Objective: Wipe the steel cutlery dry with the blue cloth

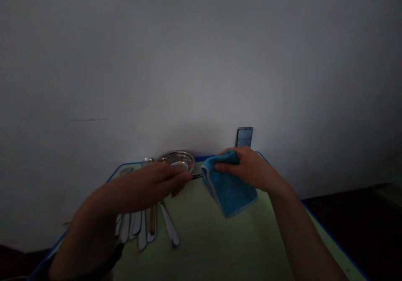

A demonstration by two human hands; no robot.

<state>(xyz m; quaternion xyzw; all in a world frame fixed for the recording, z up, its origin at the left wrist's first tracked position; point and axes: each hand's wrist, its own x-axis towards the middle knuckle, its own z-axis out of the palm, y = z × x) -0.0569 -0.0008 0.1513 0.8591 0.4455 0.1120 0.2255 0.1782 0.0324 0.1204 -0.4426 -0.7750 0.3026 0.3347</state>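
Note:
My left hand [163, 182] is closed in a pinch on the handle end of a thin metal utensil [197, 175] whose other end runs into a folded blue cloth [228, 191]. My right hand [249, 168] grips that cloth from above, fingers wrapped over its top edge, holding it round the utensil above the pale green table [204, 239].
A shiny metal plate [177, 159] lies at the table's far edge beside a spoon [147, 161]. Several pieces of cutlery [141, 228] lie in a row under my left forearm. A phone [244, 137] leans against the grey wall. The table has a blue rim [333, 237].

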